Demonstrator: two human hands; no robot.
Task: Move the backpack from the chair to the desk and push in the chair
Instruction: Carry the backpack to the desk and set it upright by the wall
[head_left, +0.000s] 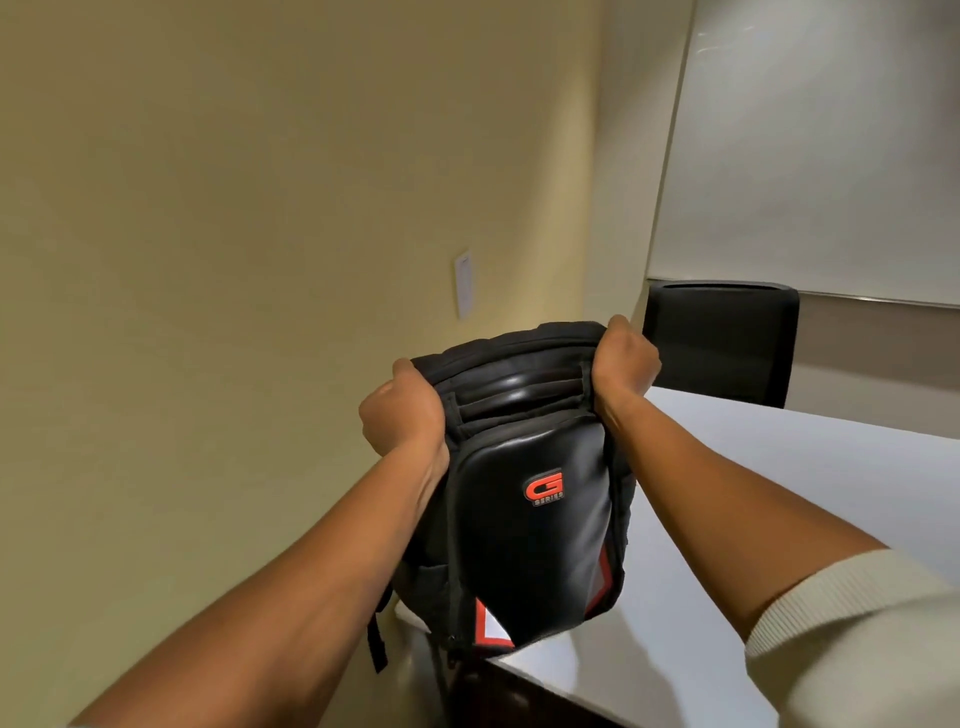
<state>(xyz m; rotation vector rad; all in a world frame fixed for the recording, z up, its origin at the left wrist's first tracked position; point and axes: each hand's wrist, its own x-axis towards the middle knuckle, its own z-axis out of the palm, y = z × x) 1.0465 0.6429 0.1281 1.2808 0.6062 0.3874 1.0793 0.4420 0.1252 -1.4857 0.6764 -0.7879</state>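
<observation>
A black backpack (524, 499) with a red G logo and red-and-white corner patches stands upright in the middle of the view. Its bottom rests at the near left corner of the white desk (779, 493), partly overhanging the edge, with a strap dangling at the lower left. My left hand (402, 410) grips the bag's top left side. My right hand (626, 358) grips its top right side. A black chair (722, 343) stands behind the desk's far side against the wall; only its backrest shows.
A beige wall with a white switch plate (463, 285) fills the left. A whiteboard or blind (831, 156) covers the right wall above the chair. The desk's dark side panel (498, 696) is below the bag.
</observation>
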